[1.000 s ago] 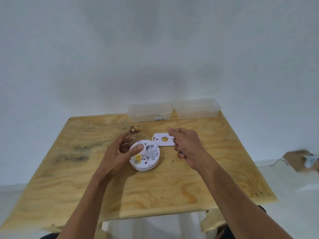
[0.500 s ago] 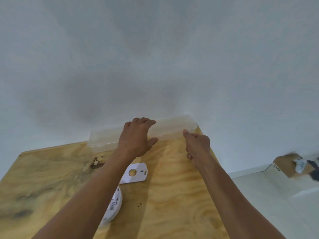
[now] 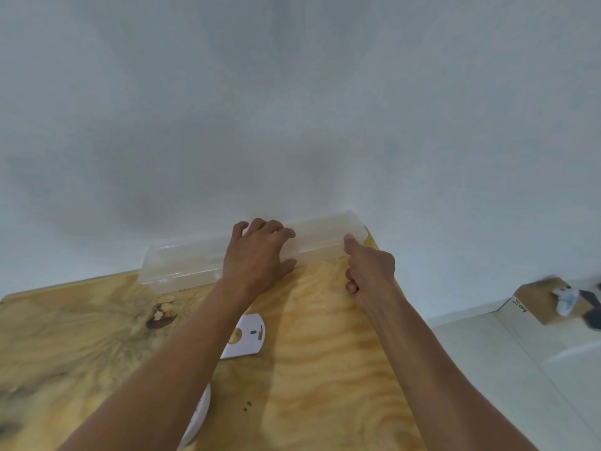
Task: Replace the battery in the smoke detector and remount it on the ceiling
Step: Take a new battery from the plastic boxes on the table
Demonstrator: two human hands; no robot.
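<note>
The white round smoke detector point(image 3: 199, 416) lies on the wooden table point(image 3: 325, 369), mostly hidden under my left forearm. Its white mounting plate point(image 3: 251, 336) lies flat just beyond it. My left hand point(image 3: 260, 252) rests on the right clear plastic box point(image 3: 325, 237) at the table's back edge, fingers spread over the lid and thumb against the front wall. My right hand point(image 3: 370, 268) is at that box's front right corner. Its index fingertip touches the lid edge and the other fingers are curled. Anything inside them is hidden. No battery is visible.
A second clear plastic box point(image 3: 177, 265) sits to the left of the first, both against the white wall. A dark knot point(image 3: 161, 320) marks the wood. On the floor at the right stands a cardboard box point(image 3: 549, 301) with small items.
My head has leaned forward and turned right. Both hands left the smoke detector and reached to the clear box at the back. In the last half second they barely moved.
</note>
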